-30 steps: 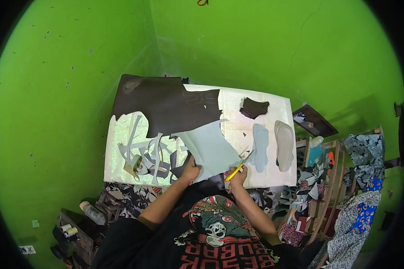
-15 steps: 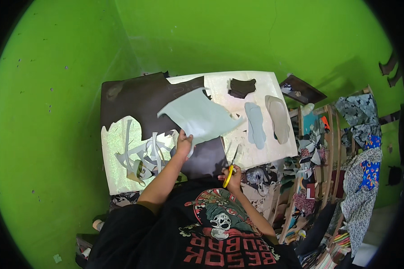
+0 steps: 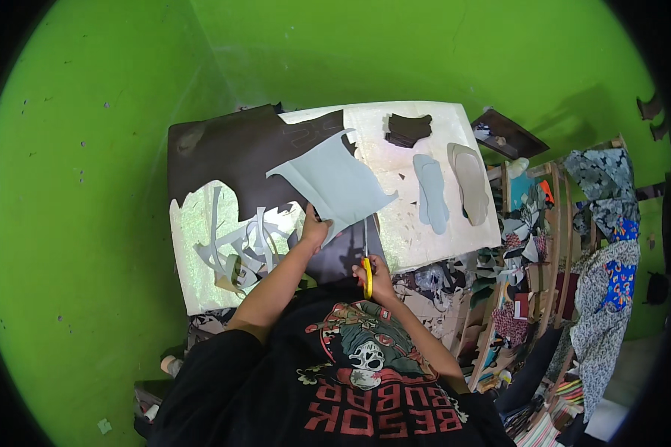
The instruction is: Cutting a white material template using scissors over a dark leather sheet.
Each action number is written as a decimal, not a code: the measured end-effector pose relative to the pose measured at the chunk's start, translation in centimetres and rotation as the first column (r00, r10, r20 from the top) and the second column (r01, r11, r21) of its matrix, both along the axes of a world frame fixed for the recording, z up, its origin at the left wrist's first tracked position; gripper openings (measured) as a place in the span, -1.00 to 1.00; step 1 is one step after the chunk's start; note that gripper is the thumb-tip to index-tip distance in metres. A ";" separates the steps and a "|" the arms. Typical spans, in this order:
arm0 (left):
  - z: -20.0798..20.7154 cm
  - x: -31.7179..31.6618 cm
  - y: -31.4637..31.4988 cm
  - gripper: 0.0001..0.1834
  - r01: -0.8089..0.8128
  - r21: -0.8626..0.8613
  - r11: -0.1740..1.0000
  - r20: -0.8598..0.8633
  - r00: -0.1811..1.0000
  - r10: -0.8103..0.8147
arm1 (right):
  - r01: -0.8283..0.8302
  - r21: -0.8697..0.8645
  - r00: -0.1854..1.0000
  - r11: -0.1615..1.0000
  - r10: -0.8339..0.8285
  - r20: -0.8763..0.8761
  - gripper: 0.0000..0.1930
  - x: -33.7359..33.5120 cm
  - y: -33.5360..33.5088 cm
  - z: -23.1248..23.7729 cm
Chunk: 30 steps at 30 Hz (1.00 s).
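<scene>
My left hand grips the lower left edge of a pale grey-blue sheet, thumb on top. The sheet looks like thin leather or synthetic material, with curved cutouts along its edges. Yellow-handled scissors are in my right hand, fingers closed round the handles. Their blades point away from me, the tips close to the sheet's lower edge; whether they touch it I cannot tell. Beneath the sheet lies a large dark brown sheet, and a dark grey piece sits close to my body.
On the pale tabletop, pale blue insole-shaped pieces and beige ones lie at right. Dark brown cut pieces are stacked behind them. Curled offcut strips lie at left. A cluttered wooden rack stands right.
The pale sheet has come down flatter over the table, its right corner lower. The scissors have swung from a rightward tilt to nearly upright and shifted left toward the sheet.
</scene>
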<state>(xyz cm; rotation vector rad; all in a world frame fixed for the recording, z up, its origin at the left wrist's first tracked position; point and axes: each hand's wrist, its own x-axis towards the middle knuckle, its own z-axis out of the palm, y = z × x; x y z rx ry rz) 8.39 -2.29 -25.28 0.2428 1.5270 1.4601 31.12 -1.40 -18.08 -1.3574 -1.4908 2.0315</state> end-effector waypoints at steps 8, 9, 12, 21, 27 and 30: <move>4.7 2.5 -0.2 -0.20 -0.179 -0.030 0.983 0.160 0.970 0.182 | -0.194 -0.095 0.965 0.976 0.208 0.161 -0.55 -0.8 1.5 0.8; 4.6 2.5 -0.2 -0.20 -0.188 -0.026 0.982 0.164 0.968 0.189 | -0.202 -0.091 0.962 0.975 0.215 0.166 -0.55 -0.6 1.7 1.0; 5.1 2.1 -0.1 -0.23 -0.187 0.009 0.982 0.146 0.972 0.184 | -0.296 -0.024 0.947 0.955 0.297 0.127 -0.53 -0.3 2.3 2.0; 8.3 1.4 1.3 -0.33 -0.286 0.254 0.924 0.215 0.948 0.234 | -0.302 0.121 0.952 0.946 0.293 0.090 -0.46 -0.5 2.6 6.0; 8.2 1.0 0.3 -0.35 -0.299 0.213 0.930 0.186 0.947 0.262 | -0.226 0.078 0.971 0.971 0.218 0.093 -0.48 0.1 2.9 6.7; 6.4 1.4 -0.5 -0.38 -0.318 0.060 0.946 0.196 0.933 0.302 | -0.326 -0.028 0.922 0.945 0.324 0.211 -0.45 0.4 2.9 6.3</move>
